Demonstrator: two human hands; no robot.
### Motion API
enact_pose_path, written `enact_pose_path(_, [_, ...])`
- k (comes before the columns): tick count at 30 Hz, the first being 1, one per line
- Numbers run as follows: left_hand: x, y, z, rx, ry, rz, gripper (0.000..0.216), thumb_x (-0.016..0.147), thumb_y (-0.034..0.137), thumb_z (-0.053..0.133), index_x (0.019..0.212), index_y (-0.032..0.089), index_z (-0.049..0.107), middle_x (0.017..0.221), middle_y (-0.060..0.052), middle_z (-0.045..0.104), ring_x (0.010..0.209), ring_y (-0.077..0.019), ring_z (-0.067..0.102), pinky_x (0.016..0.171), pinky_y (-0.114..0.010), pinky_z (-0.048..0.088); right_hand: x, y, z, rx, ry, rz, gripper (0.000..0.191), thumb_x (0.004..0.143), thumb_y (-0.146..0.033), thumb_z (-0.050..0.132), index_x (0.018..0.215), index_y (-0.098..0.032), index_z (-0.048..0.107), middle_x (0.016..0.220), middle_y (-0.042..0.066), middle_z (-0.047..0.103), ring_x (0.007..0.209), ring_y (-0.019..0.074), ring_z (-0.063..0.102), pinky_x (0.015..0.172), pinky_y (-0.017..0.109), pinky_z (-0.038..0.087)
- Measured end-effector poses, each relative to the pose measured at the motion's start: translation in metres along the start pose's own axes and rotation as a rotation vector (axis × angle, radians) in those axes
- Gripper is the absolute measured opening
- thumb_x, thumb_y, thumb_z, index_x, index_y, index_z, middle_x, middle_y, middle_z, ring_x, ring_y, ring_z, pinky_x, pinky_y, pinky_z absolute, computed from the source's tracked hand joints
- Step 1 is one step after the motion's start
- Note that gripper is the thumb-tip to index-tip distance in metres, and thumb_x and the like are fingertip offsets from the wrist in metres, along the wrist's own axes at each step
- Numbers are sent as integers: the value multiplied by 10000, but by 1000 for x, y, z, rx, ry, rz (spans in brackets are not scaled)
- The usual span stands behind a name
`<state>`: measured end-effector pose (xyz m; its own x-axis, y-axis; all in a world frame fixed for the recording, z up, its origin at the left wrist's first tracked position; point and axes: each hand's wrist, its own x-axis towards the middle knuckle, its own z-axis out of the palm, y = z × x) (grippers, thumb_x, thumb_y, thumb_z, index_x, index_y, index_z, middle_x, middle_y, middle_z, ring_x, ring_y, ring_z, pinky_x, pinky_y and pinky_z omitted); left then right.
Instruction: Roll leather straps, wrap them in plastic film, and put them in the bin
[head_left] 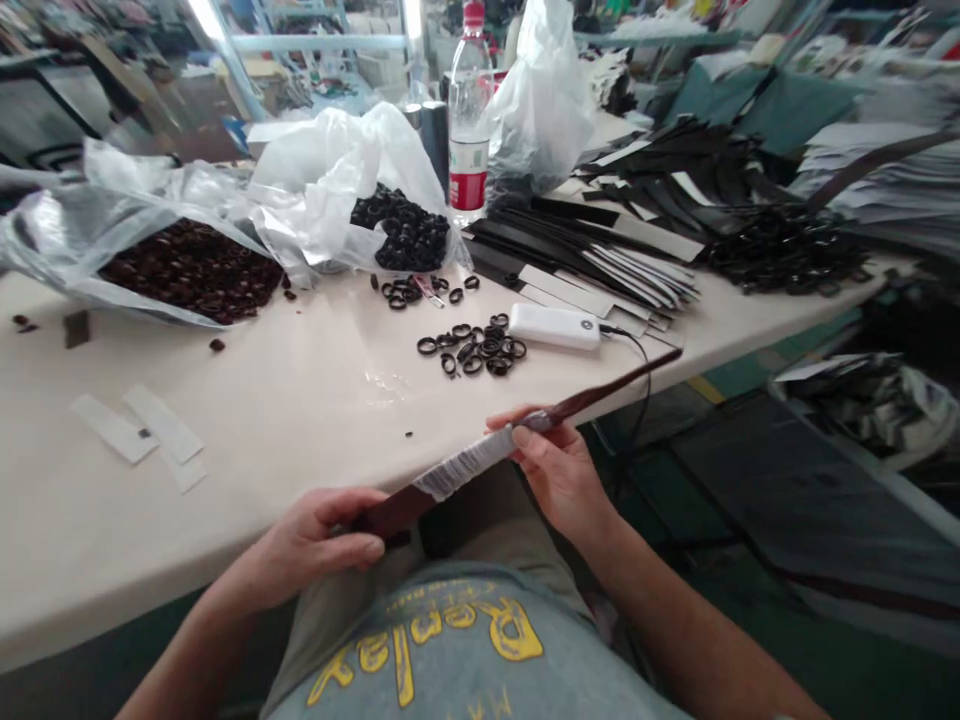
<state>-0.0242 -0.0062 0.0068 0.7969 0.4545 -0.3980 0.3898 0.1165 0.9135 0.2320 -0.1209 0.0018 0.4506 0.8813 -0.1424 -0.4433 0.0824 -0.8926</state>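
Observation:
A long dark brown strip, with a gathered whitish section along its middle, stretches between my hands at the table's front edge. My left hand grips its wide flat end, thumb on top. Farther right, my right hand pinches the strip where the whitish section meets a narrow, twisted brown tail that sticks out toward the upper right. Just beyond the hands lies a loose pile of small black rings, beside a white power bank with a black cable.
Open plastic bags hold brown small pieces and black rings. Behind them stands a plastic bottle. Stacked dark strips and a black buckle-like heap lie right. White paper slips lie left. A bin stands below right.

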Motion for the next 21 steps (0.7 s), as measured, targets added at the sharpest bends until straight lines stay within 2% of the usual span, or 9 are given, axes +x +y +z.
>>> enact_pose_path(2, [-13, 1, -18, 130, -56, -9, 288, 725, 361, 768, 979, 227, 795, 875, -78, 752, 763, -224, 657, 667, -267, 531, -14, 16, -14, -5, 19, 161, 330, 726, -433, 788, 915, -206, 641, 944, 34, 720, 832, 155, 656, 724, 281, 559])
enact_pose_path(4, [-25, 3, -30, 205, -119, -36, 248, 752, 371, 736, 954, 240, 799, 815, -65, 746, 713, -214, 659, 626, -246, 524, -29, 30, -24, -24, -39, 356, 380, 753, -498, 756, 940, -186, 646, 922, 45, 714, 793, 151, 664, 655, 251, 538])
enact_pose_path(6, [-33, 8, -36, 248, -182, -82, 248, 805, 384, 679, 971, 238, 792, 719, -51, 715, 597, -179, 622, 534, -219, 484, -42, 36, -29, -97, -249, 565, 450, 820, -586, 664, 937, -151, 667, 876, 69, 718, 735, 144, 673, 619, 235, 512])
enact_pose_path(8, [-36, 14, -35, 294, -221, -114, 266, 849, 388, 628, 1009, 239, 779, 673, -38, 689, 531, -154, 586, 481, -203, 443, -50, 32, -31, -244, -526, 657, 473, 867, -588, 612, 897, -125, 700, 851, 89, 728, 725, 136, 673, 651, 237, 506])
enact_pose_path(10, [-31, 21, -26, 362, -241, -97, 249, 868, 368, 610, 1013, 246, 771, 687, -27, 690, 547, -144, 588, 495, -193, 431, -52, 19, -27, -326, -657, 553, 411, 891, -525, 614, 865, -128, 718, 836, 81, 731, 740, 132, 665, 696, 249, 511])
enact_pose_path(12, [-20, 27, -10, 438, -266, -36, 210, 874, 315, 606, 994, 256, 767, 706, -10, 696, 581, -133, 592, 525, -184, 418, -47, 4, -18, -361, -630, 315, 372, 926, -485, 569, 915, -147, 723, 867, 71, 728, 790, 143, 662, 740, 269, 515])
enact_pose_path(15, [0, 32, 17, 525, -301, 98, 187, 864, 245, 618, 986, 251, 760, 737, 6, 705, 623, -121, 592, 578, -187, 404, -33, -5, 1, -586, -615, -15, 350, 921, -431, 572, 1144, -185, 682, 1100, 79, 706, 1013, 183, 642, 907, 323, 488])
enact_pose_path(17, [10, 33, 28, 541, -309, 147, 179, 873, 259, 621, 989, 240, 755, 751, 9, 711, 628, -116, 593, 593, -194, 401, -24, 1, 12, -792, -716, -8, 354, 884, -380, 625, 1192, -207, 663, 1149, 61, 698, 1042, 187, 631, 921, 317, 471])
enact_pose_path(21, [12, 34, 18, 529, -296, 75, 232, 857, 338, 660, 1060, 260, 739, 897, 6, 753, 762, -143, 656, 685, -205, 446, -15, 23, 15, -885, -863, 233, 210, 901, -342, 594, 882, -175, 718, 746, -10, 695, 678, 110, 610, 622, 216, 419])
